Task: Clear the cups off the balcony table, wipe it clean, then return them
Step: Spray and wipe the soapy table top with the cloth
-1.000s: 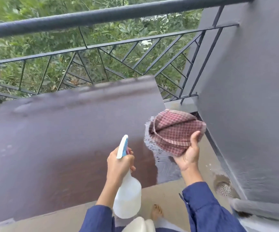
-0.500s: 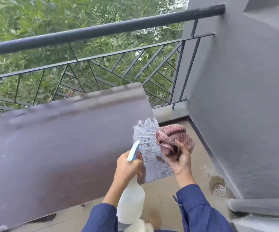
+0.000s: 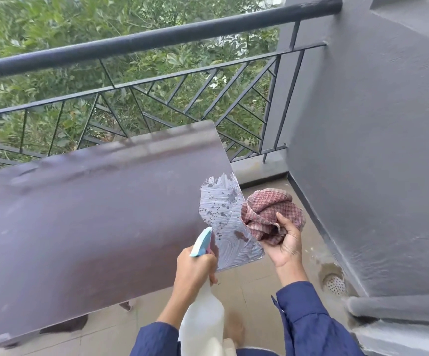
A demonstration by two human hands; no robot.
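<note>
Right grip point(image 3: 285, 244) clutching cloth point(image 3: 267, 211) has turned palm-up beside table point(image 3: 92, 214); left grip point(image 3: 195, 268) clutches bottle point(image 3: 203, 325).

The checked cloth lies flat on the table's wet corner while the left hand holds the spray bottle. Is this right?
No. In the head view the right hand holds the cloth bunched beside that corner, not flat on it. The left hand holds the spray bottle.

Table point(image 3: 79, 227), left end off-frame
</note>
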